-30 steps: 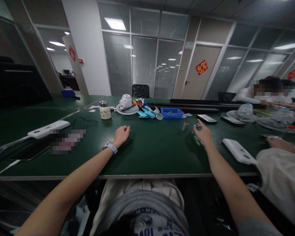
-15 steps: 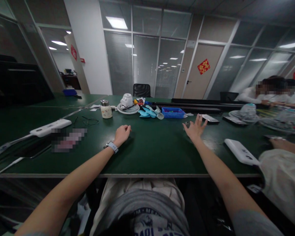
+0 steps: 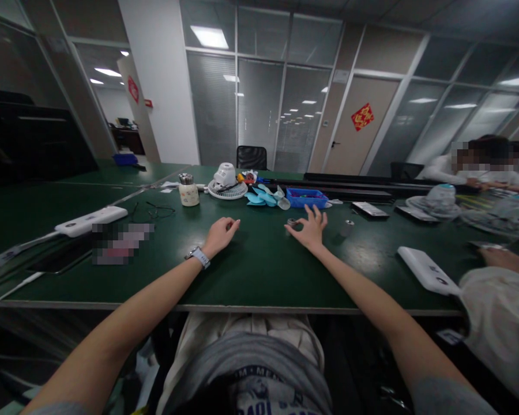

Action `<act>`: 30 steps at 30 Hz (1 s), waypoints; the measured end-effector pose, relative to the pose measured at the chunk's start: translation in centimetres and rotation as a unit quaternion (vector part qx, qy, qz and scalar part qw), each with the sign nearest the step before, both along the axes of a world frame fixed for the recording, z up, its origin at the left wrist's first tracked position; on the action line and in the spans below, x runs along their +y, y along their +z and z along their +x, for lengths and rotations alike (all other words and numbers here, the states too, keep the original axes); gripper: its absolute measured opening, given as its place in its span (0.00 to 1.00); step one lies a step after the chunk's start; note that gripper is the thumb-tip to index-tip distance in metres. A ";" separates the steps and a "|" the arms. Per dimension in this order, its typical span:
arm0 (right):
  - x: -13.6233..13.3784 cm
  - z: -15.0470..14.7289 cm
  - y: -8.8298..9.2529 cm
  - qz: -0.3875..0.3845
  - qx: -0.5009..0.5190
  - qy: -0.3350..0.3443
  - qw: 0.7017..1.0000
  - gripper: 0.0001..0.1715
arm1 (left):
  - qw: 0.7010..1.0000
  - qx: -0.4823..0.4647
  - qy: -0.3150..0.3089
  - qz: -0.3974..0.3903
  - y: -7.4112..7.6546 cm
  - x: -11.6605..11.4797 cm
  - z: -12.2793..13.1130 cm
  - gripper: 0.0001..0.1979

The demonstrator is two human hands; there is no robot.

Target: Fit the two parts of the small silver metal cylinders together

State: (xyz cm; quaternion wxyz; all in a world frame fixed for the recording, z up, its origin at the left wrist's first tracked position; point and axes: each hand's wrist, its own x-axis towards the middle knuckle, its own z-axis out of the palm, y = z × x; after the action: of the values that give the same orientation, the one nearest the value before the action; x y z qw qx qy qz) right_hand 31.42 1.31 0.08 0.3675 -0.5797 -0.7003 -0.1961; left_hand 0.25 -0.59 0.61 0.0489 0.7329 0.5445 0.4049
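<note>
My right hand (image 3: pixel 310 231) pinches a small round metal part (image 3: pixel 291 222) between thumb and forefinger just above the green table, its other fingers raised and spread. To the right of that hand, a small silvery cylinder (image 3: pixel 348 227) stands upright on the tabletop. My left hand (image 3: pixel 220 235), with a watch at the wrist, is closed over the table, fingers curled and thumb against them. Whether anything is inside it is hidden. Beyond both hands lie light-blue fan blades (image 3: pixel 263 196) and a blue basket (image 3: pixel 306 199) holding small things.
A white fan body with its grille (image 3: pixel 228 190) and a cream flask (image 3: pixel 189 193) stand at the back. White power strips lie left (image 3: pixel 93 221) and right (image 3: pixel 426 270). Glasses (image 3: pixel 158 210) rest at left. A co-worker's sleeve (image 3: pixel 499 305) is close on the right.
My right hand has moved left, from open spread fingers to a pinch on the small metal part. The silvery cylinder now shows where that hand was. My left hand has barely shifted.
</note>
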 end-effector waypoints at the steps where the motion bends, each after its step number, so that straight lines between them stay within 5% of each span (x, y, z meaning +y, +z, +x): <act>1: -0.5 -2.2 -0.1 -0.001 0.012 0.041 0.999 0.24 | 1.000 -0.005 -0.024 0.009 0.1 -0.2 0.2 0.21; 5: -2.2 -9.3 -0.2 -0.022 0.047 0.158 0.986 0.19 | 0.994 -0.014 -0.101 0.035 0.3 -0.9 0.8 0.20; 9: -2.9 -12.3 0.0 -0.048 0.068 0.204 0.975 0.14 | 0.992 -0.011 -0.114 0.054 0.3 -1.2 1.1 0.21; 19: -2.8 -12.3 0.0 -0.073 0.083 0.227 0.968 0.15 | 0.985 -0.045 -0.143 0.085 1.4 -2.0 1.7 0.09; 25: -3.1 -12.5 0.3 -0.088 0.084 0.231 0.965 0.17 | 0.991 -0.080 -0.105 0.037 2.4 -1.8 2.0 0.11; 30: -3.4 -12.3 0.4 -0.095 0.085 0.212 0.969 0.20 | 0.987 -0.133 -0.057 0.070 3.0 -1.7 1.4 0.12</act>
State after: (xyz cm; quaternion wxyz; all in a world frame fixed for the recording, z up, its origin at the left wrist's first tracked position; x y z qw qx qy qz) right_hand 19.09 -2.11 0.47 0.4018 -0.4647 -0.7890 0.0039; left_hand 1.60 -2.27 3.62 0.0924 0.7039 0.4611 0.5323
